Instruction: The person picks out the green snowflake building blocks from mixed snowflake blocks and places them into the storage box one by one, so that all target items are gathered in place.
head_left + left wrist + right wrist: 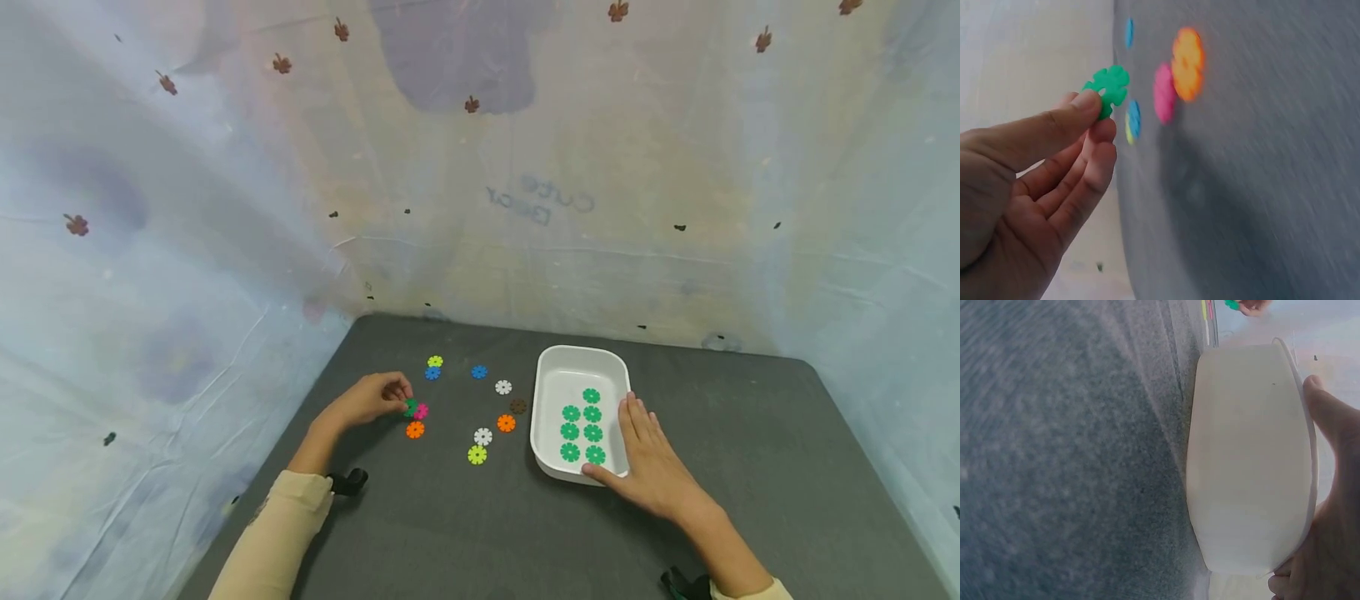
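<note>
My left hand pinches a green flower-shaped disc between thumb and fingertips. In the left wrist view the disc is raised off the grey surface, near a pink disc and an orange disc. The right hand rests on the near right corner of a white tray, its fingers fairly straight along the rim and its thumb on the front edge. Inside the tray lie several green discs in two columns. From the right wrist, the tray's outer wall hides its contents.
Between the left hand and the tray lie loose discs: blue, white, brown, orange and yellow-green. Another yellow-green disc touches a blue one farther back. A patterned cloth hangs behind the grey table.
</note>
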The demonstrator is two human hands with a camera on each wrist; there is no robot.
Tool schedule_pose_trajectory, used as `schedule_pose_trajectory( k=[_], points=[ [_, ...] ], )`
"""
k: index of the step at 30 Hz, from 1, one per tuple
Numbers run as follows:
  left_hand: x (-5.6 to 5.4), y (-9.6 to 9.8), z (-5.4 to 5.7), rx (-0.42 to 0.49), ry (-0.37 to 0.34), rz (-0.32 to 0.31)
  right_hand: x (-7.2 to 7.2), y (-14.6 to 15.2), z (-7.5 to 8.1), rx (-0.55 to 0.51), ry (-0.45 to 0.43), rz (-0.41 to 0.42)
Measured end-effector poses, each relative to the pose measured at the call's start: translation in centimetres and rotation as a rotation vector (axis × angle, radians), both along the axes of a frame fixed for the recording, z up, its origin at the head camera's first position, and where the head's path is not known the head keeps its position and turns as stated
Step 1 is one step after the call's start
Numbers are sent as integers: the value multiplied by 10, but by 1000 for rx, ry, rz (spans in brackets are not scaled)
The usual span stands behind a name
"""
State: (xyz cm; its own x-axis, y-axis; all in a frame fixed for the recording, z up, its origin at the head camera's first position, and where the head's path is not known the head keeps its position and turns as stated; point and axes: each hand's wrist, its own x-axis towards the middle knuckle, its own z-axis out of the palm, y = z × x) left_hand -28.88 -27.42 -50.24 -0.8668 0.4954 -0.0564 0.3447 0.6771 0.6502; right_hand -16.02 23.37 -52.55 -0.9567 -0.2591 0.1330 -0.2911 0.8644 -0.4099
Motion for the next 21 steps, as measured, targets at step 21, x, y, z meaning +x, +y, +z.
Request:
schedule_pose_trajectory(
  k=[21],
  points=[
    [-37,148,46,75,32,-276,2,-1,0,-7,25,6]
  ],
)
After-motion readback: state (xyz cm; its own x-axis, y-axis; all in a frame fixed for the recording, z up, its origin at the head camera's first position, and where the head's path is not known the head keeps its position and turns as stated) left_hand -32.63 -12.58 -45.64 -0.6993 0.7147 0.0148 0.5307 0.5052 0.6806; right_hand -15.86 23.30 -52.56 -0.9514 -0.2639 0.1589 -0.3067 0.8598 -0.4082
